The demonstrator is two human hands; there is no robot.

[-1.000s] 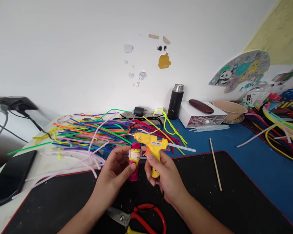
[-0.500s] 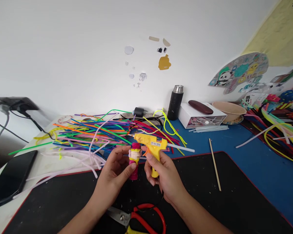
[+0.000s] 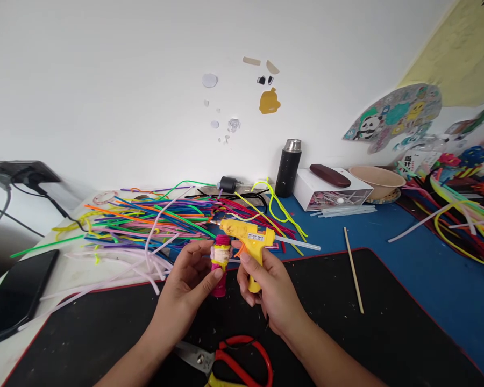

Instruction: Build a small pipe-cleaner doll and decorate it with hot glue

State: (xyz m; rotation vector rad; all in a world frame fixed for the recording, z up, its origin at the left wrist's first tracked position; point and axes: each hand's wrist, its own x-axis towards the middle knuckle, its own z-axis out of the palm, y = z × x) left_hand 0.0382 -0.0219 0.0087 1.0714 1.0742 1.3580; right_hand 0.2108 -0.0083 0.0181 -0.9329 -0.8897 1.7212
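Note:
Upright in my left hand [image 3: 189, 279] is a small magenta, cream and yellow figure [image 3: 220, 263] that looks wound from pipe cleaners, pinched between thumb and fingers. My right hand [image 3: 270, 282] grips the handle of a yellow hot glue gun [image 3: 248, 236], with a finger by its orange trigger. A clear glue stick [image 3: 298, 243] sticks out of the gun's back. The nozzle points left, just above the top of the figure; I cannot tell whether it touches. Below the hands lie scissors [image 3: 242, 360] with red and yellow handles on the black mat [image 3: 318, 344].
Many coloured pipe cleaners [image 3: 145, 220] cover the back left, with more at the right [image 3: 447, 215]. A wooden stick [image 3: 354, 271] lies on the mat's right side. Behind stand a black flask [image 3: 288, 169], a white box [image 3: 333, 189] and a bowl [image 3: 377, 181]. A phone [image 3: 18, 295] lies left.
The whole view has shifted slightly, so everything sits a little further left and up. Both hands keep the same hold on the figure and the glue gun.

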